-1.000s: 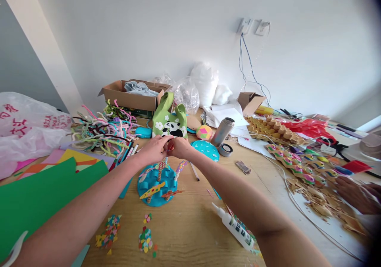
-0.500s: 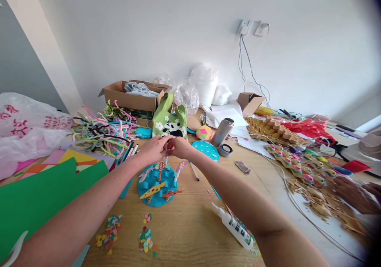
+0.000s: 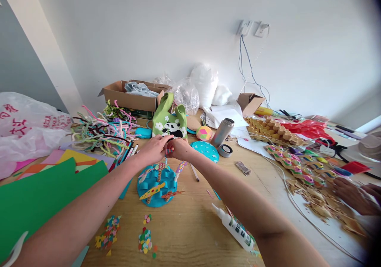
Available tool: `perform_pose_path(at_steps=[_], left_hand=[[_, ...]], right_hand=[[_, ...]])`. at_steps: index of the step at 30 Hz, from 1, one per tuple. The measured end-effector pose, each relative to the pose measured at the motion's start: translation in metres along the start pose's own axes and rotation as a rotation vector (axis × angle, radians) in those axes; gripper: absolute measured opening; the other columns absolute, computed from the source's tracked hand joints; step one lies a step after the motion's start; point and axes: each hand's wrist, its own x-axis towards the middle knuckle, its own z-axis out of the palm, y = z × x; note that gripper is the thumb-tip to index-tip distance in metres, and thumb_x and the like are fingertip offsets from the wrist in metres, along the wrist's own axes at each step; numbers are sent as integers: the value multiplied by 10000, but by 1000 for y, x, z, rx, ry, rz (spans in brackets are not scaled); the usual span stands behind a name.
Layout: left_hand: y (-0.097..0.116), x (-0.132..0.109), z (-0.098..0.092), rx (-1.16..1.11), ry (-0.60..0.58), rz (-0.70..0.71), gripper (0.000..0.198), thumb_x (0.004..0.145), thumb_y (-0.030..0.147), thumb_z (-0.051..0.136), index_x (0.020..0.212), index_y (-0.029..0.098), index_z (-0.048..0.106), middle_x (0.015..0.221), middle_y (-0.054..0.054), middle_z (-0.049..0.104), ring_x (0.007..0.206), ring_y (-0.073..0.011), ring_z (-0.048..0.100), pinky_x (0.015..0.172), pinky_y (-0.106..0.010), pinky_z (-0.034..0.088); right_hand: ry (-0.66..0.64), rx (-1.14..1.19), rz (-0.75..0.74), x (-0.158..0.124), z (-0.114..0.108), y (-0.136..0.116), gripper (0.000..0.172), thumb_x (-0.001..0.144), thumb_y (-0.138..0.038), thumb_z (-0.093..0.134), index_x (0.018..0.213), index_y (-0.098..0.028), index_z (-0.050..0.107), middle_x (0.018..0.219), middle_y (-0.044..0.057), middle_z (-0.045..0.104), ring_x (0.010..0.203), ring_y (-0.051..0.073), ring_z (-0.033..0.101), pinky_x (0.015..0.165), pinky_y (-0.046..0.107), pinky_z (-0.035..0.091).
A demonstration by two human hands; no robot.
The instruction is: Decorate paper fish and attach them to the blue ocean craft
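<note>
My left hand [image 3: 154, 149] and my right hand [image 3: 180, 148] meet above the far side of a round blue paper craft. The fingers of both are closed together around a small red-and-blue piece [image 3: 169, 150], mostly hidden, whose kind I cannot make out. Below them, the blue craft [image 3: 155, 200] lies on the table with curled blue paper loops. Short twisted posts on it carry paper fish, among them a yellow spotted fish [image 3: 152, 191] and an orange fish [image 3: 172, 194]. A green panda bag [image 3: 162, 118] stands just behind my hands.
A white glue bottle [image 3: 236, 229] lies near my right forearm. Paper dots [image 3: 145, 240] and confetti [image 3: 108, 233] sit in front. Left are green sheets [image 3: 44, 195] and pipe cleaners [image 3: 104, 132]; right are a steel flask [image 3: 222, 132], egg trays [image 3: 274, 130] and another person's hands [image 3: 354, 193].
My fingers have shifted slightly, and more of the red-and-blue piece shows between them. My forearms and the blue craft stay nearly in place.
</note>
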Motion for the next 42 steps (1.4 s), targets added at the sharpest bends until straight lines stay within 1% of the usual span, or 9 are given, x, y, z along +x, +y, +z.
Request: perform_pose_path(at_steps=[5, 10, 19, 25, 30, 38, 42], left_hand=[[-2, 0, 0, -3, -2, -3, 611, 798, 70, 506, 1394, 193, 452, 974, -79, 637, 1047, -240, 578, 931, -357, 467], [-3, 0, 2, -34, 2, 0, 616, 796, 71, 527, 1394, 199, 453, 982, -75, 651, 1070, -241, 575, 945, -358, 462], [-2, 0, 0, -7, -1, -1, 615, 795, 60, 494, 1393, 197, 454, 1065, -100, 633, 1061, -238, 579, 937, -359, 467], [-2, -1, 0, -9, 3, 4, 620, 794, 66, 481, 1399, 197, 446, 982, -77, 645, 1044, -235, 578, 926, -360, 468], [-5, 0, 1, -10, 3, 25, 610, 811, 100, 502, 1410, 191, 430, 903, -54, 666, 1034, -241, 578, 913, -359, 461], [-2, -1, 0, -28, -8, 21, 598, 808, 112, 500, 1399, 185, 437, 895, -49, 683, 1054, -245, 577, 905, -357, 460], [-4, -1, 1, -22, -11, 23, 601, 793, 115, 506, 1386, 195, 455, 891, -46, 676, 1031, -242, 580, 888, -354, 464]], right_hand=[[-3, -9, 0, 1, 1, 0, 234, 742, -402, 751, 900, -231, 729, 959, 50, 731, 1090, 307, 587, 881, 364, 399], [-3, -17, -4, 2, 0, -3, 191, 758, -371, 728, 879, -223, 731, 978, 57, 731, 1096, 307, 584, 882, 362, 403], [-15, 0, 12, -1, -3, -4, 246, 758, -385, 727, 934, -213, 729, 1004, 66, 732, 1078, 293, 601, 863, 345, 409], [-43, 58, 27, -1, -7, -1, 288, 742, -389, 745, 985, -234, 734, 1016, 36, 736, 1011, 260, 635, 771, 296, 420], [-55, 83, 37, -3, -8, -1, 263, 741, -388, 750, 953, -231, 747, 985, 25, 739, 978, 246, 644, 749, 279, 415], [-75, 92, 44, -5, -12, -3, 256, 744, -381, 755, 948, -226, 758, 982, 28, 740, 951, 235, 644, 728, 269, 413], [-89, 98, 45, -7, -15, -4, 235, 748, -363, 757, 939, -227, 763, 978, 28, 742, 949, 230, 641, 723, 268, 406]])
